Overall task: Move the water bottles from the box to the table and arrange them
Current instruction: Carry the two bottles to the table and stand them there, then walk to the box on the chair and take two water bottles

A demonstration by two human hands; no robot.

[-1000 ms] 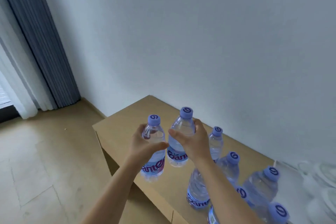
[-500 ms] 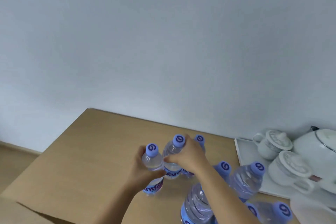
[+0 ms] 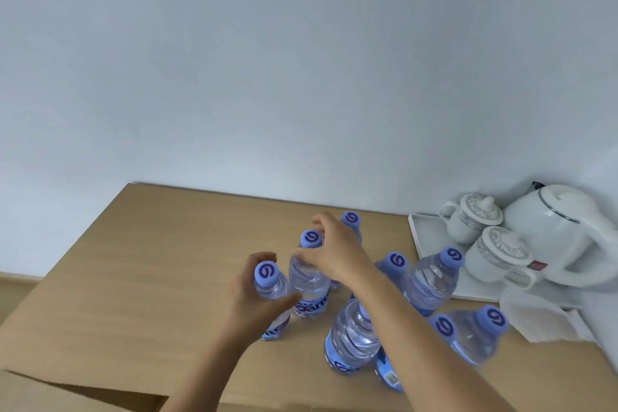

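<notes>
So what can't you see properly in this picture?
- Head view: the box is nowhere in view.
- Bottle cap: hidden behind the right hand's forearm.
- Low bottle: mostly hidden by that forearm.
- Left-hand bottle: label mostly covered by the palm.
- Kettle: cut off by the right edge.

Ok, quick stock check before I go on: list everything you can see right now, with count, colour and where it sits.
water bottles: at least eight caps visible, clear with purple-blue caps and blue labels, upright in a cluster at the middle of the table; some are partly hidden by the arms.
table: one, light wood, against the wall.
tray: one, white, at the table's right rear.
lidded cups: two, white with grey pattern, on the tray.
kettle: one, white, at the far right.
cloth: one, white, in front of the tray.
wall: white, behind the table.
left hand: grips one bottle.
right hand: holds the neighbouring bottle near its neck.
</notes>
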